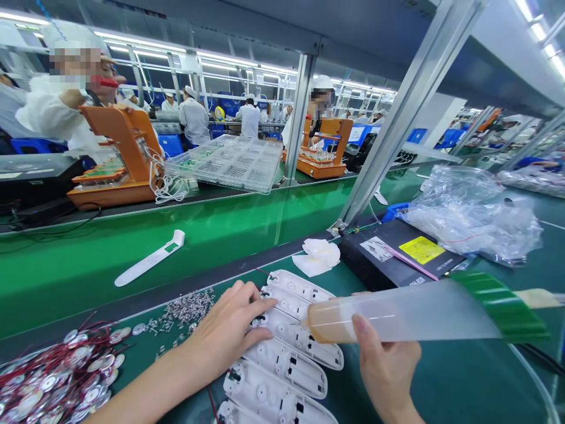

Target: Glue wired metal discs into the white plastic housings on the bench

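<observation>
White plastic shells (273,386) lie side by side in a row on the green mat, hollow side up. My left hand (233,330) rests at their left ends, thumb and index finger apart on the shells. A large translucent tube (406,312) with green tape at its rear end is held in my right hand (384,359), fingers wrapped round it. Its brownish front end points left, just above the middle shells. What my left fingertips touch is partly hidden.
Round discs with red wires (66,377) and a pile of small metal parts (188,309) lie left. A crumpled white tissue (316,257) and black box (397,253) sit beyond. A white part (150,258) lies on the green belt (229,224). People work behind.
</observation>
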Tool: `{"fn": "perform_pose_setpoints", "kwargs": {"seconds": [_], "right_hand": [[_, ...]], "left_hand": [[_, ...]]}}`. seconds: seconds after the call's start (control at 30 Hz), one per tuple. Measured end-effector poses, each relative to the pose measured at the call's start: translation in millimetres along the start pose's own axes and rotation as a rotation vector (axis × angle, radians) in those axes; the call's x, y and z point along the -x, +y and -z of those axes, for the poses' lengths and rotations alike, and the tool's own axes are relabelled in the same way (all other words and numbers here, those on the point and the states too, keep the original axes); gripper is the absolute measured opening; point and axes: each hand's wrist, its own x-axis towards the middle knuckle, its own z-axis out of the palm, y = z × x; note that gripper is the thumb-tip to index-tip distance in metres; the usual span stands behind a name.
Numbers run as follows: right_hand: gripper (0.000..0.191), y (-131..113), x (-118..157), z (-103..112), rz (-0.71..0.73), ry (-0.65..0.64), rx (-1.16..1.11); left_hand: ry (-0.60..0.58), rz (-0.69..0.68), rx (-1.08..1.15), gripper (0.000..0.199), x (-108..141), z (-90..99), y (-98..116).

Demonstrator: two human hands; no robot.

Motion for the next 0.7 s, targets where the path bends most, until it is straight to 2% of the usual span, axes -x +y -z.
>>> {"fn": "perform_pose_setpoints", "kwargs": {"seconds": [0.13, 0.27, 0.4, 0.57, 0.7], "right_hand": [[0.047, -9.9, 9.8, -9.8, -0.041, -0.02, 0.026], [0.051, -5.6, 11.7, -12.3, -0.032, -0.036, 0.073], [0.048, -0.2, 9.9, -10.4, 0.013, -0.067, 0.105], [0.041, 6.5, 3.3, -6.3, 0.062, -0.166, 0.113], [0.04, 2.5, 6.0, -9.3, 0.03, -0.186, 0.065]], "left_hand": [[-0.03, 0.006, -0.044, 0.038, -1.6, -5.1, 3.3], [-0.021, 0.0, -0.052, 0.034, -3.6, -6.2, 5.8], [-0.007, -0.012, -0.045, 0.035, -3.3, -7.1, 4.8], [0.002, -0.024, -0.037, 0.035, -3.2, -8.8, 3.4], [0.022, -0.032, -0.038, 0.036, -3.0, -9.2, 4.1]]}}
